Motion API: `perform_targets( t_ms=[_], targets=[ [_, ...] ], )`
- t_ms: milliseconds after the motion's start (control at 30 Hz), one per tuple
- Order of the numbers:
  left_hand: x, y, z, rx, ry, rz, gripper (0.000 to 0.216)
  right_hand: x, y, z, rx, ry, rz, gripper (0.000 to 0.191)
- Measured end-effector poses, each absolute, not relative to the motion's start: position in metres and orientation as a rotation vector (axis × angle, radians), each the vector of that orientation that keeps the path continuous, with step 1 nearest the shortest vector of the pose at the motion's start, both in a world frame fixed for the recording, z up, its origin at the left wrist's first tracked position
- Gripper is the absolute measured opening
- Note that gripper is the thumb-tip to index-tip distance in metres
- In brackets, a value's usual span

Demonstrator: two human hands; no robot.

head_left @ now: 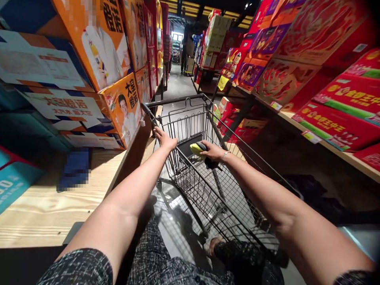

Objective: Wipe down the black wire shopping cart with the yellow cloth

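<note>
A black wire shopping cart [204, 190] stands in front of me, its handle end [175, 101] pointing away down the aisle. My left hand [165, 139] lies over the cart's left top rail, fingers on the outer side and thumb on the inner side. Over the basket, my right hand [213, 151] is closed around a soft yellow-green and grey cloth [196, 149]. A dark part hangs below that hand; I cannot make out what it is. The hand is just above the wire mesh, and whether the cloth touches it is unclear.
Orange drink cartons [121, 107] are stacked on a wooden shelf [97, 178] at left. On the right, a shelf holds red gift boxes [332, 126] and purple boxes [264, 43]. A grey floor aisle [178, 81] leads back toward a dark standing figure [187, 47].
</note>
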State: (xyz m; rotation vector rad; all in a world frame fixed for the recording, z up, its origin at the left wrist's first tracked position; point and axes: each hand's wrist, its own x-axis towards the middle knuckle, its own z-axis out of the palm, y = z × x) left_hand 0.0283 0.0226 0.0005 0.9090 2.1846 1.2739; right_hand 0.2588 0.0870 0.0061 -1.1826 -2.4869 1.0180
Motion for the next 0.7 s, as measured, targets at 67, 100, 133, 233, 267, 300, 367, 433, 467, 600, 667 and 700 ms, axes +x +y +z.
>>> perform_targets(
  t_ms=[67, 100, 133, 233, 267, 300, 367, 433, 467, 600, 667, 700],
  targets=[
    [0.030, 0.026, 0.002, 0.940, 2.195, 1.290, 0.128, 0.236, 0.113, -0.005, -1.230, -2.425, 0.941, 0.047],
    [0.031, 0.028, 0.001, 0.948, 2.202, 1.296, 0.126, 0.223, 0.125, -0.009, -1.235, -2.410, 0.910, 0.050],
    [0.032, 0.030, 0.001, 0.957, 2.212, 1.298, 0.125, 0.211, 0.136, -0.012, -1.229, -2.400, 0.869, 0.054],
    [0.034, 0.031, -0.002, 1.050, 2.298, 1.247, 0.117, 0.175, 0.166, -0.011, -1.143, -2.347, 0.600, 0.064],
    [0.034, 0.030, -0.003, 1.113, 2.344, 1.208, 0.113, 0.165, 0.175, -0.010, -1.103, -2.319, 0.478, 0.067],
    [0.033, 0.028, -0.002, 1.189, 2.388, 1.148, 0.108, 0.156, 0.182, -0.009, -1.061, -2.294, 0.367, 0.069],
    [0.029, 0.025, 0.001, 1.367, 2.448, 0.983, 0.092, 0.144, 0.193, -0.013, -0.985, -2.273, 0.222, 0.072],
    [0.025, 0.023, 0.005, 1.515, 2.447, 0.805, 0.075, 0.140, 0.196, -0.027, -0.969, -2.287, 0.188, 0.071],
    [0.022, 0.022, 0.006, 1.560, 2.435, 0.742, 0.068, 0.142, 0.194, -0.040, -0.990, -2.306, 0.199, 0.070],
    [0.016, 0.023, 0.006, 1.629, 2.404, 0.711, 0.052, 0.170, 0.157, -0.114, -1.162, -2.481, 0.342, 0.062],
    [0.016, 0.024, 0.004, 1.637, 2.404, 0.737, 0.046, 0.192, 0.131, -0.153, -1.179, -2.649, 0.424, 0.059],
    [0.017, 0.024, 0.003, 1.635, 2.404, 0.744, 0.044, 0.203, 0.120, -0.167, -1.160, -2.687, 0.453, 0.056]
  ],
)
